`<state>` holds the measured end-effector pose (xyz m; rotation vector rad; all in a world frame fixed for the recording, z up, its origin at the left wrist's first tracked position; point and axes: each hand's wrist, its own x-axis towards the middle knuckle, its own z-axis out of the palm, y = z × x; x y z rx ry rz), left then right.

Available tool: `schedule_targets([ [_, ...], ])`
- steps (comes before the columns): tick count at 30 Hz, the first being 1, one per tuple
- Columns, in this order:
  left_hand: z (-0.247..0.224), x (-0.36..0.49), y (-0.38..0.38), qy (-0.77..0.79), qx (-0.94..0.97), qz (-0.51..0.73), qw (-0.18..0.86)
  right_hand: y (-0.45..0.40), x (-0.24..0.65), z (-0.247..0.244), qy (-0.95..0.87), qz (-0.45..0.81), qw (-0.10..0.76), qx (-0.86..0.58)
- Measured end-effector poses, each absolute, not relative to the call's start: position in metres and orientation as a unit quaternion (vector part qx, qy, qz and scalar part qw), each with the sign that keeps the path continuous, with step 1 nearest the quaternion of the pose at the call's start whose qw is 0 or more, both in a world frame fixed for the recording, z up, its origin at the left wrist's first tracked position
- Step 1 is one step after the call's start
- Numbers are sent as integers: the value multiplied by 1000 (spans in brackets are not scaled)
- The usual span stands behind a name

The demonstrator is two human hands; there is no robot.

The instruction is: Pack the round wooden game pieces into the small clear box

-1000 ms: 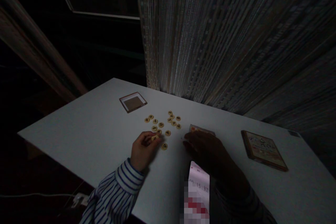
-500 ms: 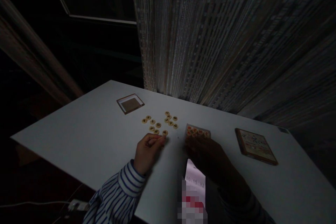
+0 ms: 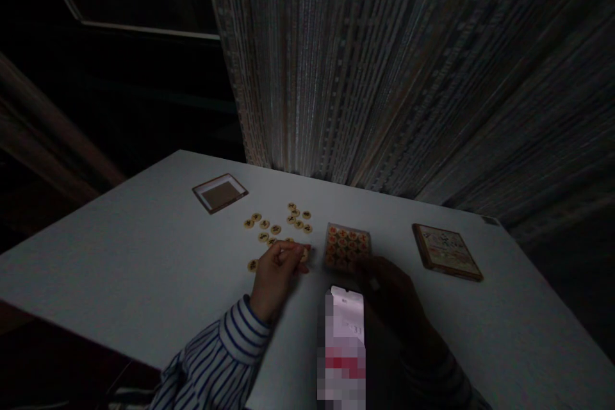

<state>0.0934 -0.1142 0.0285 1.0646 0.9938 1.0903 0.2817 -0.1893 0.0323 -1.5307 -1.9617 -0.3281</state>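
Observation:
Round pale chess pieces (image 3: 275, 229) with dark characters lie scattered near the middle of the white table. My left hand (image 3: 280, 274) pinches one such piece (image 3: 304, 256) between thumb and fingers, just in front of the scattered ones. To its right stands a clear box (image 3: 370, 245) holding rows of pieces with red characters (image 3: 343, 241). Dark with shadow, my right hand (image 3: 387, 282) is at the box's near right corner with its fingers bent; whether it holds anything is too dim to tell.
A lit phone (image 3: 348, 314) lies in front of the box, between my forearms. At the back left is a shallow framed lid or tray (image 3: 221, 194). A flat decorated box (image 3: 448, 251) lies to the right. A curtain (image 3: 307, 64) hangs behind the table (image 3: 144, 237).
My left hand now has a piece lifted in its fingers. My right hand has drawn back from over the box, uncovering more red pieces. The view has shifted slightly right.

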Motion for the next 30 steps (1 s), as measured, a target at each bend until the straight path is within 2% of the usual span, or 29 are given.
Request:
schedule_targets([
  [7,33,112,-116,429,491,451,610,-191,288,16,-712,-125,373,-582],
  [16,29,145,-117,393,536,417,620,-192,292,4,-705,-136,361,-595],
  [30,6,149,-125,363,567,388,629,-195,280,-2,-721,-123,363,-577],
])
